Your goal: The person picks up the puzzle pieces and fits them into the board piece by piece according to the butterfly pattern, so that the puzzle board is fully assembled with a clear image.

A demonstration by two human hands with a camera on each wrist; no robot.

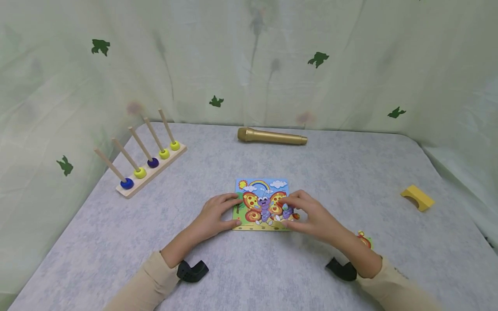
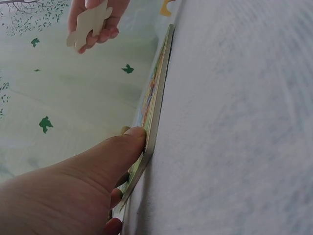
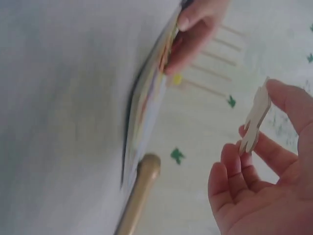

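A colourful jigsaw puzzle [image 1: 261,185] with a butterfly picture lies flat in a tray in the middle of the table. My left hand [image 1: 218,214] holds it by its left edge, the thumb [image 2: 124,147] on its near corner. Over the right part of the picture, my right hand [image 1: 311,216] pinches a puzzle piece [image 1: 288,211] between thumb and fingers. Both wrist views show the pale wooden back of this puzzle piece [image 3: 257,112], raised off the board. Another puzzle piece [image 1: 366,242] lies on the table, partly hidden by my right forearm.
A wooden peg stand [image 1: 155,172] with blue, purple and yellow beads stands at the left. A gold toy microphone [image 1: 272,137] lies behind the puzzle. At the right is a yellow arched block [image 1: 418,198]. A pale curtain [image 1: 249,65] hangs behind the table.
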